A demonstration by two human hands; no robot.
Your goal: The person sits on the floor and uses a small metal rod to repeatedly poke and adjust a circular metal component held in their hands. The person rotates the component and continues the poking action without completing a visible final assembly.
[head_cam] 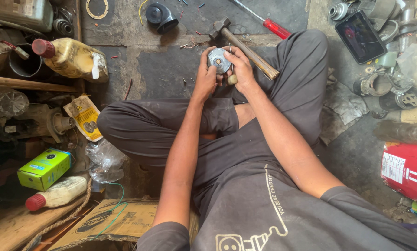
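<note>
A person sits cross-legged on a stained concrete floor [171,69], dark trousers and a dark printed shirt filling the middle of the view; both bare forearms run forward from the body and meet just past the crossed shins.

To the right lies a red canister [403,169] with a white label; beyond it, near the top corner, a dark phone [360,36] rests among grey metal housings and rings. On the left stand a yellowish oil bottle [74,58] with a red cap, a green box [44,168], and a smaller pale bottle [60,193] lying on its side just below the box; flattened cardboard [120,223] lies at the lower edge, with a green wire across it.

A hammer [245,46] with a wooden handle lies on the floor, its handle passing behind the right hand and resting on the knee; a red-handled screwdriver [264,19] lies well beyond it, and a black horn-shaped part [161,16] sits near the top.

The left hand [205,76] closes its grip on the left edge of a small round metal disc [219,60], held above the floor between the two hands; the right hand [241,69] grips the disc's right edge, fingers curled over the rim; something small and pale shows under the right palm, too hidden to identify.
</note>
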